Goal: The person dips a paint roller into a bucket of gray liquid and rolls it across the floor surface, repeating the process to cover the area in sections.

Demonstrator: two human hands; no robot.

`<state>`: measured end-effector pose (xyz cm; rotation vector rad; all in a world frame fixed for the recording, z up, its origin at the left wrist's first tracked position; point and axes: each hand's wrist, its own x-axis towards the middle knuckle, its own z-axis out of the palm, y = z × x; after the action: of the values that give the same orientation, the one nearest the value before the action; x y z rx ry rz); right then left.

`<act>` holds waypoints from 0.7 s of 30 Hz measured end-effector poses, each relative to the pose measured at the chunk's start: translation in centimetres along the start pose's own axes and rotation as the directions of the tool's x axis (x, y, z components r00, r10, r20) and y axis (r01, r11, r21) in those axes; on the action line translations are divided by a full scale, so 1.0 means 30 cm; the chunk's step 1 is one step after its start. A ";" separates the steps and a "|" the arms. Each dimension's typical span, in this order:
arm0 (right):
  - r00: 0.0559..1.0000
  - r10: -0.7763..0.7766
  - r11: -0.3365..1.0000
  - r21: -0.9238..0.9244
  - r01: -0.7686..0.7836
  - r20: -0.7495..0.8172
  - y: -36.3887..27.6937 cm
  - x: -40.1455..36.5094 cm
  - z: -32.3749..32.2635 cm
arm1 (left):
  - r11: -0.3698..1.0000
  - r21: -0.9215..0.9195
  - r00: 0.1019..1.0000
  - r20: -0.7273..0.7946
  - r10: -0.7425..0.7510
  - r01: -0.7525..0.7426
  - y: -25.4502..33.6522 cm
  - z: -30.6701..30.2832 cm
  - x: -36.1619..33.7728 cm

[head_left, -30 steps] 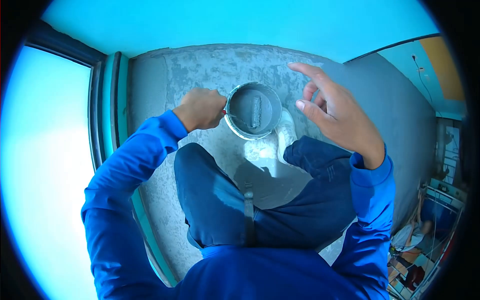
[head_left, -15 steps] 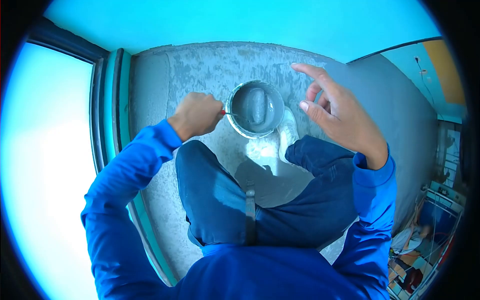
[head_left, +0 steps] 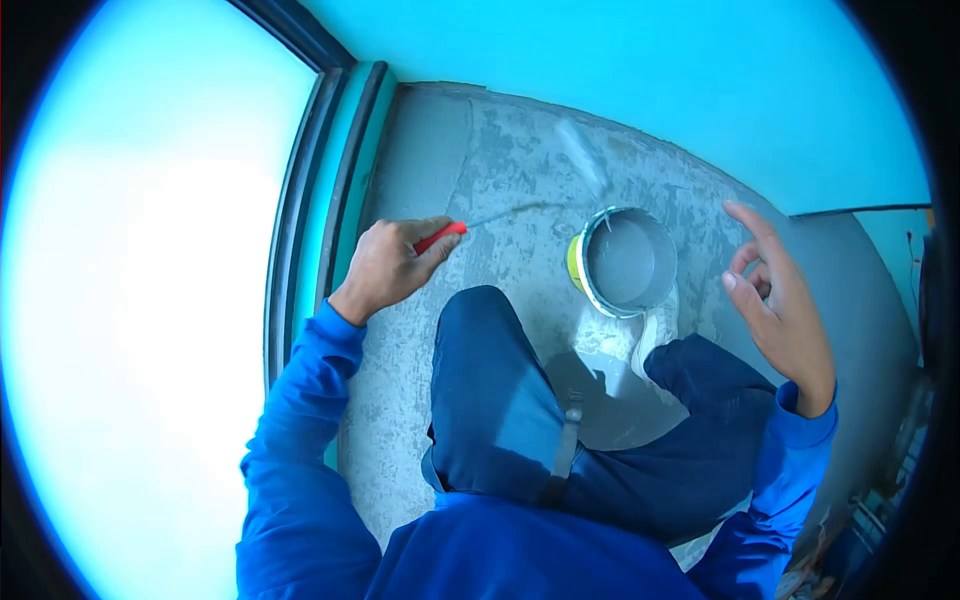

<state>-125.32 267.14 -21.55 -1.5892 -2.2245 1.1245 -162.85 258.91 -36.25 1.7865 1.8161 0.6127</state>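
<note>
My left hand (head_left: pixel 393 262) is closed around the red handle of a paint roller (head_left: pixel 582 158). Its thin metal rod reaches right, and the pale, wet roller sleeve, blurred by motion, is up beyond the bucket's far rim. A bucket (head_left: pixel 583 283) with a yellow patch on its outside stands on the floor, holding grey liquid (head_left: pixel 626 262); a thin strand runs down at its far rim. To the right of the bucket, my right hand (head_left: pixel 778 300) hangs in the air with nothing in it, index finger stretched and the other fingers loosely curled.
Patchy grey coating covers the floor (head_left: pixel 520 150). A turquoise wall (head_left: pixel 620 60) stands ahead, and a dark-framed bright opening (head_left: pixel 170 300) is on the left. My shoe (head_left: pixel 655 335) is close to the bucket. Blurred clutter shows at the lower right.
The roller has come out of the bucket and swung up past its far rim. My view has turned, so the bucket appears further right. My right hand stays raised and holds nothing.
</note>
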 end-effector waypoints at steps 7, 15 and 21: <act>1.000 0.010 0.997 -0.075 -0.011 -0.009 0.038 -0.006 0.017 | 0.937 -0.043 0.922 -0.171 -0.348 0.345 -0.396 0.296 0.229; 0.989 0.147 0.983 -0.110 -0.145 0.012 0.039 0.018 0.016 | 0.859 -0.061 0.838 -0.197 -0.509 0.508 -0.584 0.471 0.555; 0.979 0.204 0.973 -0.109 -0.201 0.013 0.055 0.007 0.003 | 0.846 -0.008 0.827 -0.208 -0.522 0.533 -0.649 0.501 0.609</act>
<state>-124.24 267.51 -22.78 -1.8926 -2.2117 1.0955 -168.08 276.02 -61.11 1.1816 2.3562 0.5372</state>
